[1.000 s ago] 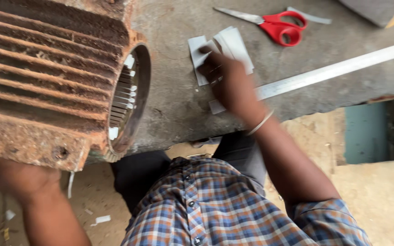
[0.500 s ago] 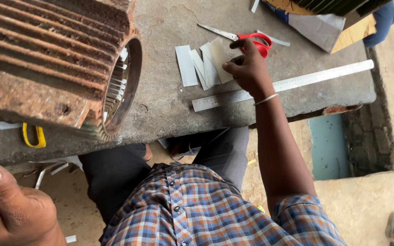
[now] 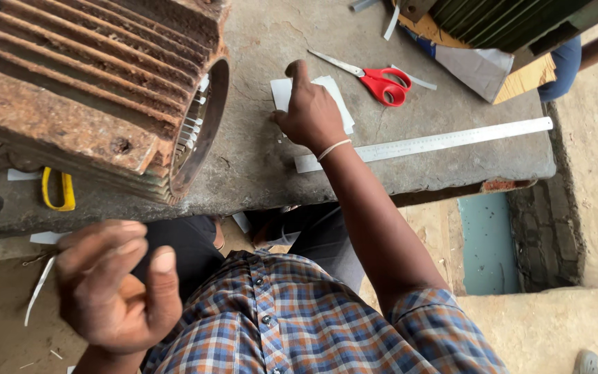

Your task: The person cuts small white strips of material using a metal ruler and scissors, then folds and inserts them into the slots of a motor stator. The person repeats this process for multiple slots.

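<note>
1. Two hands ours: right hand (image 3: 311, 111) presses flat on paper slips (image 3: 340, 104) on slab (image 3: 257, 159), beside ruler (image 3: 423, 144).
2. Left hand (image 3: 115, 284) hangs loosely curled, holding nothing.
3. Step, we judge: gathering slips; next needs a pinch, scissors (image 3: 382, 82) near.

No packages, labels, signs or screens show on the grey slab (image 3: 271, 166), only plain white paper slips (image 3: 340, 104) bearing no print.
</note>
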